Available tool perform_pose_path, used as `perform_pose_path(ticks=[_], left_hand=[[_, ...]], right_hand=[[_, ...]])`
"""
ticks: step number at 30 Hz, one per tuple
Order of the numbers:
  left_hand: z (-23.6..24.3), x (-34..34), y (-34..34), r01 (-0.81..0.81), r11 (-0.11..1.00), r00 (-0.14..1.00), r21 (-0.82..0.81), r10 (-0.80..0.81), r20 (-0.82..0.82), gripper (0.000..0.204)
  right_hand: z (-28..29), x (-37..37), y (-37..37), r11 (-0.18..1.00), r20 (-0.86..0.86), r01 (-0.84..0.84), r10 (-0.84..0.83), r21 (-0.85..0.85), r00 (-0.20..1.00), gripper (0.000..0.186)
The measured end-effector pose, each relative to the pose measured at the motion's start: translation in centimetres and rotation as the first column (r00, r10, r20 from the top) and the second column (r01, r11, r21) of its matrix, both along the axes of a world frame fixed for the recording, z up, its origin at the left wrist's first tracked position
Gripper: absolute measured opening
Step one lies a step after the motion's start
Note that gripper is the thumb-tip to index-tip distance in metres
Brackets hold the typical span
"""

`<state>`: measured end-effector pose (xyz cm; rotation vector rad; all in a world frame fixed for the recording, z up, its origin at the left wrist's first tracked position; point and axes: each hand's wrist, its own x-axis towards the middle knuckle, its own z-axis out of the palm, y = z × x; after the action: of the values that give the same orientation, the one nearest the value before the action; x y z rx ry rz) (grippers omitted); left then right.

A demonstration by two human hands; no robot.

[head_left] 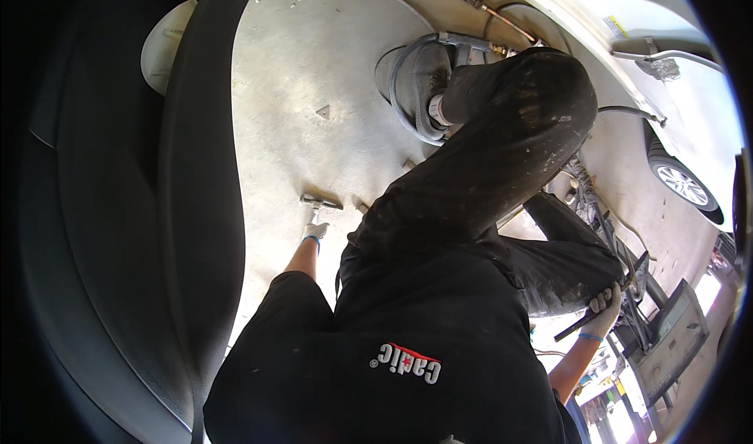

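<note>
On the left, my left hand (pixel 316 231), in a light glove, is closed round the handle of a hammer (pixel 320 202). The hammer's metal head points away from me, low over or against the pale floor; I cannot tell which. My right hand (pixel 604 304), also gloved, is at the far right beside my lowered knee. Its fingers are curled round a dark flat bar (pixel 573 326), whose end sticks out to the left. The bar's exact kind does not show.
A large black curved panel (pixel 200 169) rises along the left. A grey hose (pixel 408 114) loops round my foot, near a gun-shaped tool (pixel 463 41). A torch-like tool (pixel 494 11) lies beyond. At right stand a white car (pixel 702 99) and metal frame parts (pixel 671 342).
</note>
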<state>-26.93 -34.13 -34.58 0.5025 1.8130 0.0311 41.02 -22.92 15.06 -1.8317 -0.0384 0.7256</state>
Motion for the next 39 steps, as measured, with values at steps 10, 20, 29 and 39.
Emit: perform_pose_path(ticks=[10,20,29,39], left_hand=[[1.5,6.1,9.8,-0.083,0.983,0.959,-0.165,0.124,0.254,0.051],[-1.9,7.0,12.0,-0.392,0.920,0.883,-0.028,0.384,0.268,0.038],[5.0,3.5,21.3,-0.764,0.526,0.616,0.372,0.766,0.181,0.022],[23.2,8.3,30.2,-0.354,0.626,0.921,0.695,0.361,0.143,0.033]], right_hand=[[2.3,-2.8,1.1,0.984,-0.119,-0.175,0.179,0.042,0.977,0.019],[7.6,-5.8,6.1,0.974,-0.194,-0.174,0.201,0.147,0.960,0.008],[-3.3,-9.9,16.8,0.900,-0.196,-0.430,0.436,0.070,0.879,0.009],[-34.2,-13.3,18.5,0.373,-0.357,-0.891,0.820,-0.259,0.447,0.026]])
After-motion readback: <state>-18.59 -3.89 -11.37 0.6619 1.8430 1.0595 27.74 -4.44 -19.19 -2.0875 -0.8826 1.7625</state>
